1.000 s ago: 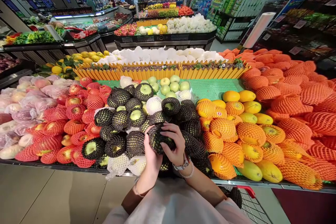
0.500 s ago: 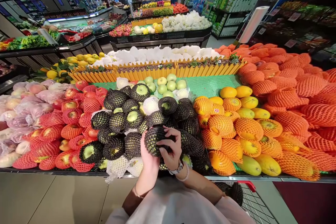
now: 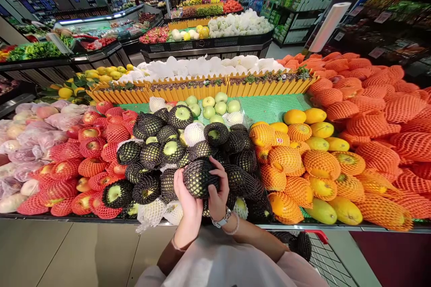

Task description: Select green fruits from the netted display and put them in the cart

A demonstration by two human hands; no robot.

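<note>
Between my two hands is a green apple [image 3: 198, 178] in a black foam net, held over the front of the fruit display. My left hand [image 3: 187, 199] cups it from the left and below, fingers closed against the net. On its right side my right hand [image 3: 218, 188] grips it with bent fingers and thumb; a watch is on that wrist. Behind and to the left lie more green apples [image 3: 171, 149] in black nets. Bare green apples [image 3: 220, 107] sit farther back. A white foam net [image 3: 151, 213] lies at the front edge, left of my hands.
Red-netted apples [image 3: 92, 148] are piled on the left, orange-netted mangoes [image 3: 286, 159] on the right. A yellow picket divider [image 3: 188, 92] runs behind. Below the display's right front stands a shopping cart [image 3: 328, 255] holding black-netted fruit. A plastic bag roll [image 3: 329, 27] rises at back right.
The apple has turned in my hands, and its rounded netted side now faces me. My right fingers have shifted from its top to its right side; both hands moved slightly left.
</note>
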